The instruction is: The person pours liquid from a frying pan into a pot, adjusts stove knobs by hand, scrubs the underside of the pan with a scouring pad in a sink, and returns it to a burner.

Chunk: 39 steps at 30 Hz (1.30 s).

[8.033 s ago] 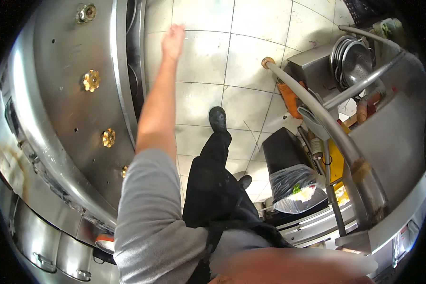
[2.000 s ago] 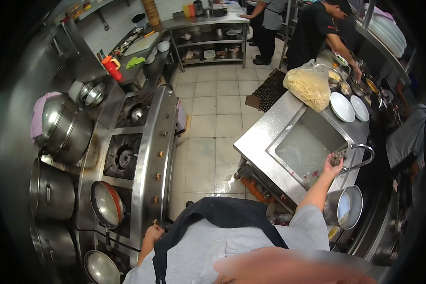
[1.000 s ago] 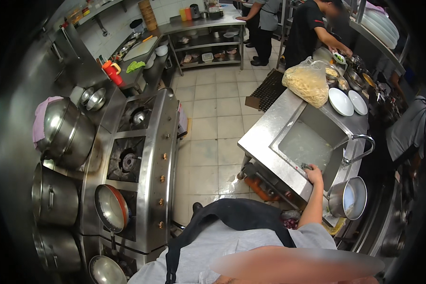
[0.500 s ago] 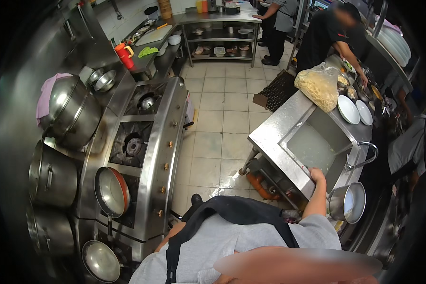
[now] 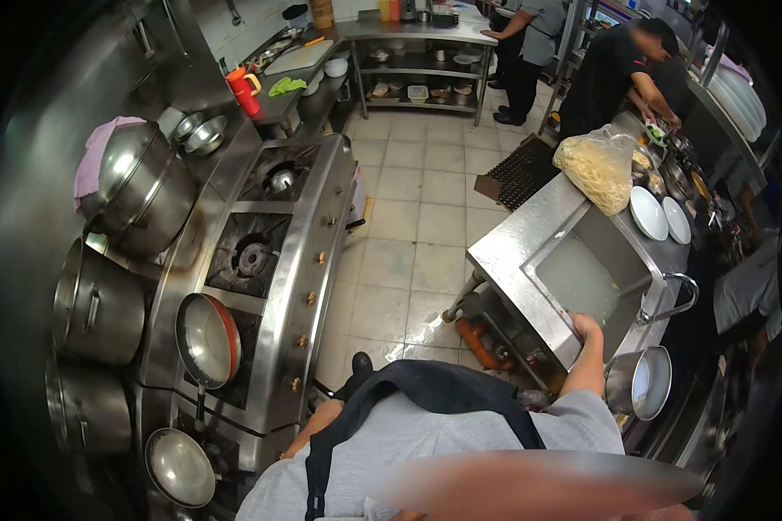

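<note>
My right hand (image 5: 587, 326) is at the near edge of a steel sink (image 5: 506, 253), its fingers curled over the rim and partly hidden. Cloudy water (image 5: 582, 278) stands in the basin, with small pale bits in it. My left forearm (image 5: 317, 427) hangs beside the stove front; the apron hides most of that hand, so its fingers do not show. A curved steel faucet (image 5: 682, 295) rises at the sink's right side. Close to my right forearm sits a deep steel pot (image 5: 626, 382). A clear bag of pale yellow noodle-like food (image 5: 595, 169) rests at the sink's far corner.
On my left runs a steel stove (image 5: 300, 286) with a red-rimmed pan (image 5: 208, 339), another pan (image 5: 181, 467) and large pots (image 5: 104, 304). White plates (image 5: 648, 214) lie beyond the sink. A person in black (image 5: 613, 82) works at the far right counter. Black slotted matting (image 5: 526, 169) leans near the sink.
The view has shifted slightly, moving the scene a little to the right. My right hand stays at the sink edge. The far person's hands have come together over a dish with greens.
</note>
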{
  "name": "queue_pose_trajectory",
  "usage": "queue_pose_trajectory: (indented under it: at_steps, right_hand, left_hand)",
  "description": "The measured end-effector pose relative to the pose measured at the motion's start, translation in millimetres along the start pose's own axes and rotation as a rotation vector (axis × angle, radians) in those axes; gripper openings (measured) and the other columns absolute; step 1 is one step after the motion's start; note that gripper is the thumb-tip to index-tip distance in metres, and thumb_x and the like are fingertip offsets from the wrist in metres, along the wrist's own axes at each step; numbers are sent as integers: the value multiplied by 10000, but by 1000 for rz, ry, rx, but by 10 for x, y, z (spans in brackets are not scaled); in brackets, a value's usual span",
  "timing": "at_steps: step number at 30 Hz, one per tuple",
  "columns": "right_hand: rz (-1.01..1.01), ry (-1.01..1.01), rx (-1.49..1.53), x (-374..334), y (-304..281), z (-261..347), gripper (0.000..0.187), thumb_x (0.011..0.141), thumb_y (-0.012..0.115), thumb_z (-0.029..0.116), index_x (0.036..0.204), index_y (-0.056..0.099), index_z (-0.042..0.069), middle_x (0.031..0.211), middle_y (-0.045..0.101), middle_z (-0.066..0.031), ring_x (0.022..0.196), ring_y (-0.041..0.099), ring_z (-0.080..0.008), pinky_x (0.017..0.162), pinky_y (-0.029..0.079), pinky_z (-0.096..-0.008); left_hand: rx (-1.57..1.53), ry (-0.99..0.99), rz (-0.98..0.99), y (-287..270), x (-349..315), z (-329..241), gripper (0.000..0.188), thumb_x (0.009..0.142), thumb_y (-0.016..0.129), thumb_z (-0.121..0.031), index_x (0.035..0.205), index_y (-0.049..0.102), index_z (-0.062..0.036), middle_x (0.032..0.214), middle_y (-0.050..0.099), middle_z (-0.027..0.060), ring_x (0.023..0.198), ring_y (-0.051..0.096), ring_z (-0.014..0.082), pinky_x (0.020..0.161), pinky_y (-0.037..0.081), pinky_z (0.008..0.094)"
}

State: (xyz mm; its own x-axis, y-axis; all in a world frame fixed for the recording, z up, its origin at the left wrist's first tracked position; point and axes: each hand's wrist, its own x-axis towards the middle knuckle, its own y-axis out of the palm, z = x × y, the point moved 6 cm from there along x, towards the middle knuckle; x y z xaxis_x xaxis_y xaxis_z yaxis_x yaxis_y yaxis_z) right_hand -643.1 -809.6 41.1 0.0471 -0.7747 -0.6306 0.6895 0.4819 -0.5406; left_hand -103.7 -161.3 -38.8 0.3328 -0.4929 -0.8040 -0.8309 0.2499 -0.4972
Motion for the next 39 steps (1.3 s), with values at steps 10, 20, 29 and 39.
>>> queue_pose_trajectory:
  at_steps: [10,20,29,39]
  right_hand:
    - [81,-153,124,304,217,33,530,917,628,295,1317,591,-51,1221,668,-167,1130,618,-294,984,477,-386]
    - [140,-187,451,-1676,384,603,476,985,566,290,1343,552,-23,1195,655,-131,1094,622,-226,948,493,-349]
    - [217,-288,470,-3129,831,1583,459,1010,528,279,1356,541,-23,1181,652,-118,1086,620,-199,945,486,-325]
    - [203,-274,238,-2478,663,1358,472,1023,469,340,1340,559,2,1195,635,-80,1110,604,-182,974,470,-314]
  left_hand:
    - [299,17,-14,-18,146,-143,349,719,679,-201,1023,762,-51,1090,707,231,1013,688,395,882,557,459]
    - [215,-42,-75,109,265,-242,314,781,631,-131,1058,759,-58,1155,709,185,1085,680,361,892,558,467]
    - [96,-46,-219,48,-113,-298,239,812,596,-108,985,754,-64,1093,721,180,1042,687,363,852,566,464]
    - [-111,-656,-1686,-2187,-2341,1240,470,841,680,-243,1265,576,-71,1270,615,139,1191,557,347,983,417,536]
